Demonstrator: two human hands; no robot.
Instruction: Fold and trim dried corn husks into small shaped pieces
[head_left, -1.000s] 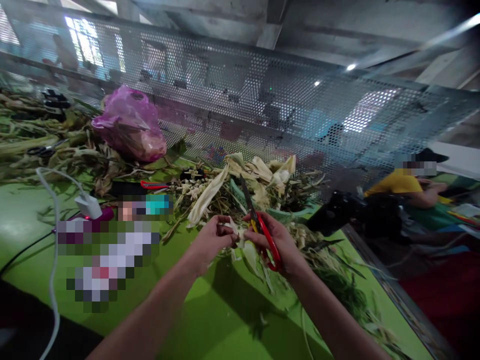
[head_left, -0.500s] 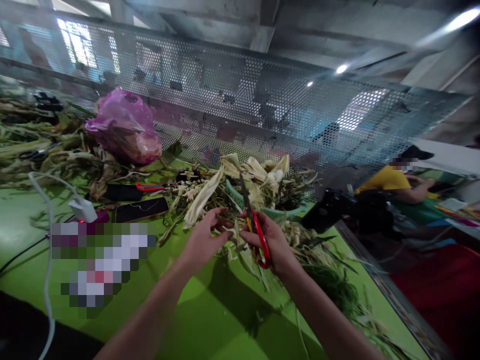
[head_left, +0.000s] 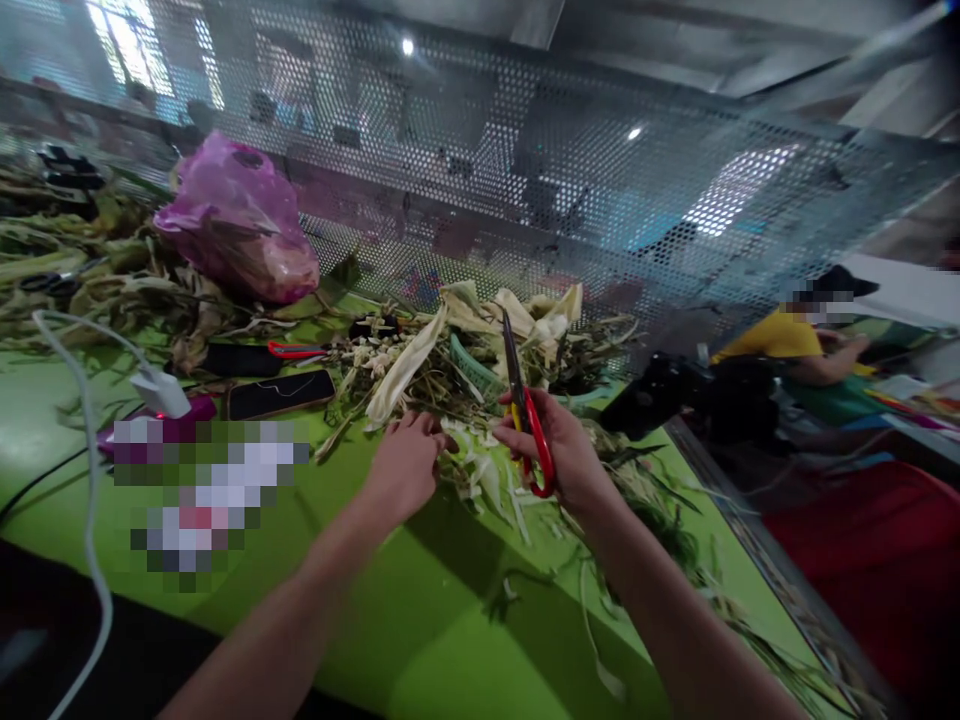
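My right hand (head_left: 562,450) is wrapped around a pair of scissors (head_left: 538,440) with red and yellow handles. Their dark blades are nearly together and point up and away from me. Palm down, my left hand (head_left: 405,465) rests low at the near side of a pile of dried corn husks (head_left: 409,375), its fingers curled and their tips hidden; whatever they hold cannot be made out. Pale cut husk strips (head_left: 484,475) lie on the green table (head_left: 450,620) between my hands. Behind them a green plastic basket (head_left: 472,372) is heaped with husks and dry stems.
A purple plastic bag (head_left: 236,225) stands far left beside more husks. Nearer are a phone (head_left: 281,395), red-handled scissors (head_left: 296,350), a white charger (head_left: 160,393) and its cable. A perforated metal screen (head_left: 450,170) runs behind. Right of the table sits a person in yellow (head_left: 772,340).
My left hand has turned palm down and its fingers have curled toward the husks. My right hand has lifted slightly right with the scissors, away from the strips. The view has tilted downward.
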